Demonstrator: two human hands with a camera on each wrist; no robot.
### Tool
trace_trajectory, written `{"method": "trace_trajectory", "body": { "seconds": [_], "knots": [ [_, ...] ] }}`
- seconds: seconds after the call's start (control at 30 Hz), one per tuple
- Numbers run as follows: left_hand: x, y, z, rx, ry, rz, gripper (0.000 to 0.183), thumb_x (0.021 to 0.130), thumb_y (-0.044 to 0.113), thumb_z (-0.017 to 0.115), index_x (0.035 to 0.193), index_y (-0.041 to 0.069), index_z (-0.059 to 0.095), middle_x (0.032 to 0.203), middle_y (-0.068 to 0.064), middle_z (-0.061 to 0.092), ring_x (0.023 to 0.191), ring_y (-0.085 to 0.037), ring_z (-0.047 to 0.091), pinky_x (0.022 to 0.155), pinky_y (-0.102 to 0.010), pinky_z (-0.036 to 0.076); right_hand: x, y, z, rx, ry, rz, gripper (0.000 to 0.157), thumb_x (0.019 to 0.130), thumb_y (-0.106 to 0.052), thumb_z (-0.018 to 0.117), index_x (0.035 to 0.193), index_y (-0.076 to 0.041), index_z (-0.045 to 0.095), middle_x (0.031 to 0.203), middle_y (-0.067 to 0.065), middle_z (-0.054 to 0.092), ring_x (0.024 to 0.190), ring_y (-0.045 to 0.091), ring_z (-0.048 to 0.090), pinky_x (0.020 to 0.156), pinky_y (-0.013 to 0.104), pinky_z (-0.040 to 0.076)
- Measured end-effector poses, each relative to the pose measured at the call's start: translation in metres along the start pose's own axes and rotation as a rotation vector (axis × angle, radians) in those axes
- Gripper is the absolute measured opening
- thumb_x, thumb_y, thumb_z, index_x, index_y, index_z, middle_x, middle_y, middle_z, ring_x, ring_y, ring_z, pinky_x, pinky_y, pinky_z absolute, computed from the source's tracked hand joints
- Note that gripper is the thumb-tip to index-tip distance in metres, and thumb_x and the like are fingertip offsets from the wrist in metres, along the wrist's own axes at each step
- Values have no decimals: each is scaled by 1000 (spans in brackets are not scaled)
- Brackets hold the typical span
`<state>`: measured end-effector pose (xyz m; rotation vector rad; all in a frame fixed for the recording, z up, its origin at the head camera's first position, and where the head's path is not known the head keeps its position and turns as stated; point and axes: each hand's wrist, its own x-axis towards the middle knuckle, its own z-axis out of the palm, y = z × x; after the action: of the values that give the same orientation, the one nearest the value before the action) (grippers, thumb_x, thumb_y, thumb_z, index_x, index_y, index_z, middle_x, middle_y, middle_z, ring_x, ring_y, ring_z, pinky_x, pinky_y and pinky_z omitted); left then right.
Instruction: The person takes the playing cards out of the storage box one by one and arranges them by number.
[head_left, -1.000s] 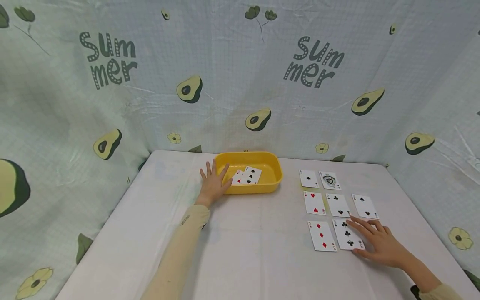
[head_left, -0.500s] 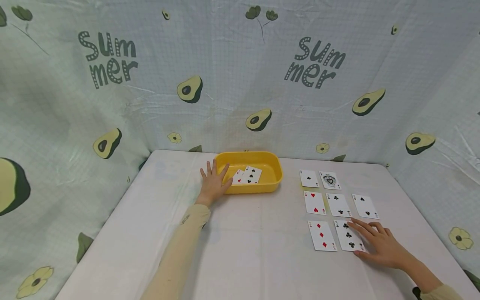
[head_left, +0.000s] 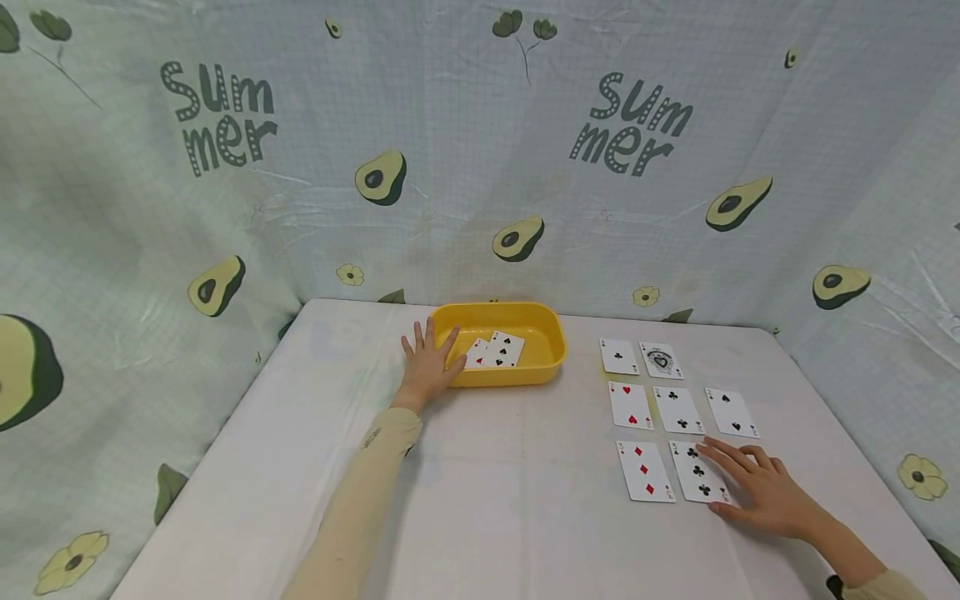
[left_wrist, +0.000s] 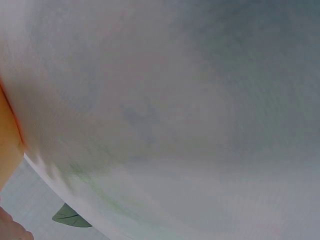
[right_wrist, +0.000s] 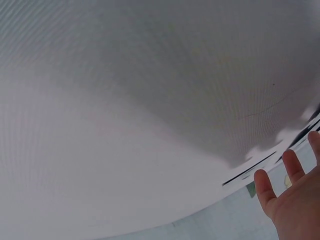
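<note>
My left hand (head_left: 426, 371) rests at the left rim of the yellow tray (head_left: 551, 367), fingers spread. Inside the tray lie a three of spades (head_left: 504, 350) and a partly covered red-suited card (head_left: 475, 356). On the right of the table, my right hand (head_left: 765, 492) touches the three of clubs (head_left: 693, 479), index fingertip at its upper right and thumb by its lower right corner. Left of that card is the three of diamonds (head_left: 645, 472). The right wrist view shows some fingers (right_wrist: 264, 185) extended close to the white tabletop.
Behind the threes lie a two of hearts (head_left: 630, 406), two of clubs (head_left: 678, 408) and two of spades (head_left: 732, 413). Farther back are an ace of clubs (head_left: 618, 357) and an ace with a large round emblem (head_left: 661, 360). A printed cloth (head_left: 450, 125) hangs behind the table.
The three of clubs has shifted slightly right and toward me, its gap from the three of diamonds a little wider. My right hand moved slightly with it; my left hand stays at the tray.
</note>
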<state>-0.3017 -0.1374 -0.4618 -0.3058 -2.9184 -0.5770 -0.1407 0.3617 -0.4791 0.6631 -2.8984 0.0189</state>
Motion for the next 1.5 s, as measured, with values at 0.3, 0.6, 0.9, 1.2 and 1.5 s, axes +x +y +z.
{"method": "trace_trajectory", "body": {
  "seconds": [0.3,0.6,0.9,1.2,1.5],
  "knots": [
    [1,-1,1,4,-2,-7,58,90,44,41,141,21,26,148,-24,2,133,-48,-4,101,-66,-1,3,0,1,19,34,-20,79,67,-51,67,135,-23,37,137,-1,36,106,21,34,74,40,26],
    [0,0,-1,10,-4,-10,59,90,44,41,141,21,26,148,-25,2,133,-49,-3,101,-66,-1,24,-8,-12,78,47,-22,76,70,-46,68,135,-22,37,138,0,35,109,25,34,76,43,25],
    [-1,0,-1,-11,-3,-5,58,90,44,40,141,21,26,148,-25,3,133,-49,-3,101,-66,-1,59,-19,-24,107,41,-41,75,74,-42,66,138,-23,32,139,3,34,111,29,34,81,49,29],
    [0,-1,-2,4,1,-3,58,90,45,40,141,21,26,148,-25,3,133,-49,-2,101,-66,0,96,-33,-33,144,55,-135,72,76,-40,65,138,-20,33,141,3,32,115,27,32,84,50,27],
    [2,1,0,15,-4,-9,58,90,45,40,141,22,26,148,-24,2,134,-48,-3,102,-65,-1,127,-46,-42,137,41,-196,70,78,-40,63,138,-19,33,141,6,32,116,29,33,87,51,27]
  ]
}}
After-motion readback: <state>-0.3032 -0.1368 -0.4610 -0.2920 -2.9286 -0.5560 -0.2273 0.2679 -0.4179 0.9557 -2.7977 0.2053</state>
